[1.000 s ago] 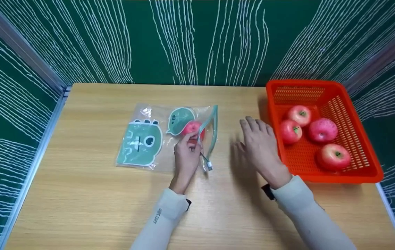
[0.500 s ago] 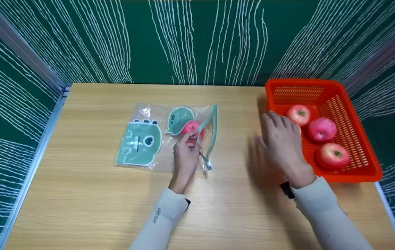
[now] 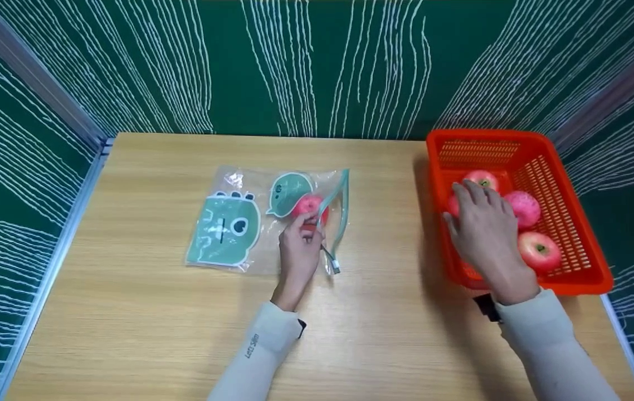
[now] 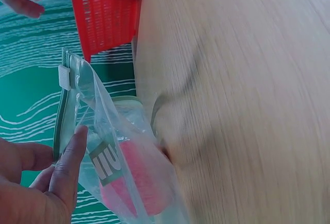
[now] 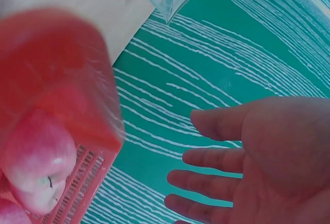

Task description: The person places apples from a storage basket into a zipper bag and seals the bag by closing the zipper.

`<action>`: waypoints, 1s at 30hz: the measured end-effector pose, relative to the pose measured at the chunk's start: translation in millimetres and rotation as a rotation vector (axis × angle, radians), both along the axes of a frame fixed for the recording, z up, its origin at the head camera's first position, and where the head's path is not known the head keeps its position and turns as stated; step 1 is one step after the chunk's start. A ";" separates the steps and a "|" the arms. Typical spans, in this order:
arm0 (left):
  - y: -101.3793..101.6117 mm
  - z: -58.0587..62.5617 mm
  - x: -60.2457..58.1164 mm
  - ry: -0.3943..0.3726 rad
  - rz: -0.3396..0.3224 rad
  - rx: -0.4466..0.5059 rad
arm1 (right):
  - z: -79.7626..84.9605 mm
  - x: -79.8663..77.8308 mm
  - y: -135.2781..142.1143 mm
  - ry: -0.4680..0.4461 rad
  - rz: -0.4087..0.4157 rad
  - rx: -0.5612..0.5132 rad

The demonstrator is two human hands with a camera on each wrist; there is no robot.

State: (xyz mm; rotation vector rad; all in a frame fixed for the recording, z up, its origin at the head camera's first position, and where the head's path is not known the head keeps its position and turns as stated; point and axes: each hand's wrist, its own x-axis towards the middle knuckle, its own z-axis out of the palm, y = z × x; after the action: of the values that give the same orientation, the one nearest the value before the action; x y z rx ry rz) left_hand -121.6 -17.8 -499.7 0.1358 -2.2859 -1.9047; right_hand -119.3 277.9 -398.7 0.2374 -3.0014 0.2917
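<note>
Between thumb and fingers, my left hand (image 3: 301,242) pinches the green zip edge of a clear zip bag (image 3: 264,245), whose mouth gapes to the right. Inside the bag, near its mouth, lies one red apple (image 3: 307,205); the left wrist view shows the bag's white slider (image 4: 64,77) above the fingers. My right hand (image 3: 487,231) hovers over the left part of the red plastic basket (image 3: 595,262), fingers extended and holding nothing. Below it are several apples, among them a pale red apple (image 3: 540,250) and a speckled pink apple (image 3: 524,209). The hand partly covers the leftmost apple (image 3: 453,206).
The wooden table (image 3: 144,328) carries the bag at its middle and the basket at its right. Green walls (image 3: 322,67) with white lines stand behind and on both sides. The basket's raised rim (image 3: 434,167) faces the bag.
My right hand has moved right from the table beside the basket to above the apples in it. The left hand and the bag have stayed in place.
</note>
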 end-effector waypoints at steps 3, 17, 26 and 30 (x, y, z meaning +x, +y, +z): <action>0.0 -0.5 0.4 0.013 0.004 -0.004 | 1.8 -0.6 6.8 -0.014 -0.006 -0.004; 0.7 -1.1 -0.5 0.012 0.002 -0.012 | 4.9 -11.5 35.8 -0.116 -0.013 0.070; 0.8 0.4 -0.1 0.006 0.000 -0.006 | 8.8 -16.5 50.9 -0.162 0.012 0.092; 0.4 1.1 0.8 0.010 0.002 -0.010 | 8.6 -21.2 54.7 -0.177 0.021 0.115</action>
State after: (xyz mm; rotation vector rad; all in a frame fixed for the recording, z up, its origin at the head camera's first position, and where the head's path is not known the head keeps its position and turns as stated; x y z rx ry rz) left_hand -120.8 -17.4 -498.6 0.1273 -2.2880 -1.8887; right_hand -140.5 332.5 -390.1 0.2665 -3.1969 0.1493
